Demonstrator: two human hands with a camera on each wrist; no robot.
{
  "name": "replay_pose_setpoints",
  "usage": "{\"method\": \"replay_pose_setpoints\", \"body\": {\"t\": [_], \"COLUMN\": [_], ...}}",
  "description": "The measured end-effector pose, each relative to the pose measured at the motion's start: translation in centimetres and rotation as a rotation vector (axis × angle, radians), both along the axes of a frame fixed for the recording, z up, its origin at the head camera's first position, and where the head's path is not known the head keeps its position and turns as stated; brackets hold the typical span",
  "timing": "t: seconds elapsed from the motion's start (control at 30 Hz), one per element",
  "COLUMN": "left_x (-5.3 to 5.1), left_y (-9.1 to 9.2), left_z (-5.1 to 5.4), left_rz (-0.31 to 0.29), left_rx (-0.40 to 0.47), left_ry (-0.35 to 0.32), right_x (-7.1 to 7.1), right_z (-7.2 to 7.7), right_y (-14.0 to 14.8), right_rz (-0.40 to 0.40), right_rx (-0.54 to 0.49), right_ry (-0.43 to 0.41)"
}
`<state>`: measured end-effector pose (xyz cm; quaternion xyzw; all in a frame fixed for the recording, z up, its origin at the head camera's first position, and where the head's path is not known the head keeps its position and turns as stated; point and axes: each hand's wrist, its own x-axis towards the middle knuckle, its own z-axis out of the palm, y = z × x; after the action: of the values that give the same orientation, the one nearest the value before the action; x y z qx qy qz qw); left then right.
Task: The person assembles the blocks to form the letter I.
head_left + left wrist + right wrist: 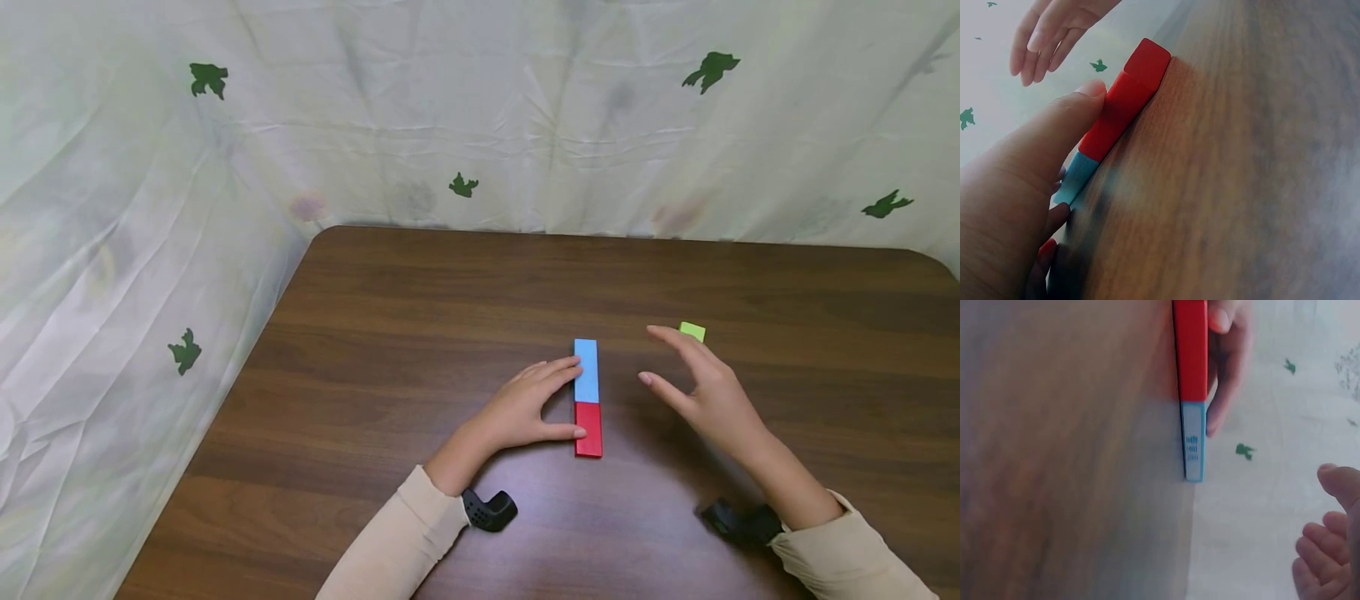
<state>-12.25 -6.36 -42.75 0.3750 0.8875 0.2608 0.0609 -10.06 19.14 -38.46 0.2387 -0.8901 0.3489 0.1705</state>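
Note:
A blue block (587, 371) and a red block (589, 442) lie end to end on the table. My left hand (521, 408) touches their left side, thumb on the red block and fingertips at the blue one. In the left wrist view the thumb rests against the red block (1119, 112), with the blue block (1077, 177) beyond it. To the right, my right hand (712, 396) hovers with fingers and thumb spread, holding nothing. In the right wrist view, printed marks show on the side of the blue block (1193, 444).
A green block (693, 331) lies just behind my right hand, partly hidden by it. The brown wooden table (375, 333) meets a pale curtain (525, 108) with green shapes at its back and left edges. Both wrists wear black devices.

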Motion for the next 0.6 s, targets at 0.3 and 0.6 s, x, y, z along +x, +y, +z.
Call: {"method": "replay_pose_setpoints", "body": {"t": [0.3,0.6], "left_x": [0.0,0.0], "left_y": [0.0,0.0], "left_z": [0.1,-0.1], "left_rz": [0.000,-0.001], "left_rx": [0.006,0.006], "left_ry": [-0.005,0.001], "right_x": [-1.7,-2.9], "right_z": [-1.1,-2.6], "right_y": [1.7,3.2], "right_rz": [-0.090,-0.167], "right_rx": [-0.047,-0.089], "right_ry": [0.124,0.156]}}
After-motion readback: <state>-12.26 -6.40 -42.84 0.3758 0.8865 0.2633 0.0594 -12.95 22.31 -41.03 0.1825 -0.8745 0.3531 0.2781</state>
